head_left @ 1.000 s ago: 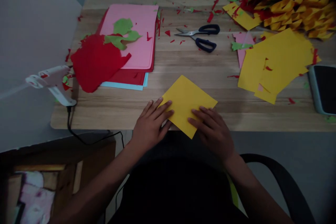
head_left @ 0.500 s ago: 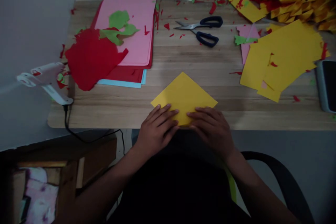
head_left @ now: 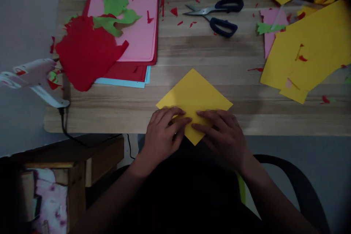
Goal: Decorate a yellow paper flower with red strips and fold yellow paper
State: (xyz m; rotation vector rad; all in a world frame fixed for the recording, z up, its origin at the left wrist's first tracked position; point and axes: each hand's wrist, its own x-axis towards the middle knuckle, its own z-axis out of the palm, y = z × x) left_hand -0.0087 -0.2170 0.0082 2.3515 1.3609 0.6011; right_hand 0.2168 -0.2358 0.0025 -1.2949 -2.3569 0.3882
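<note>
This looks like a paper-craft corner in a room; whether home or small workshop, I cannot tell. A light wood-grain table [head_left: 175,51] against a plain pale wall [head_left: 24,18] carries a white plastic glue gun [head_left: 35,71], dark-blue-handled metal scissors [head_left: 205,11], stacked pink paper sheets [head_left: 131,42] and loose yellow paper sheets [head_left: 315,44]. A brown wooden cabinet [head_left: 77,186] and black curved chair armrest [head_left: 298,190] suggest domestic furnishing.
</note>
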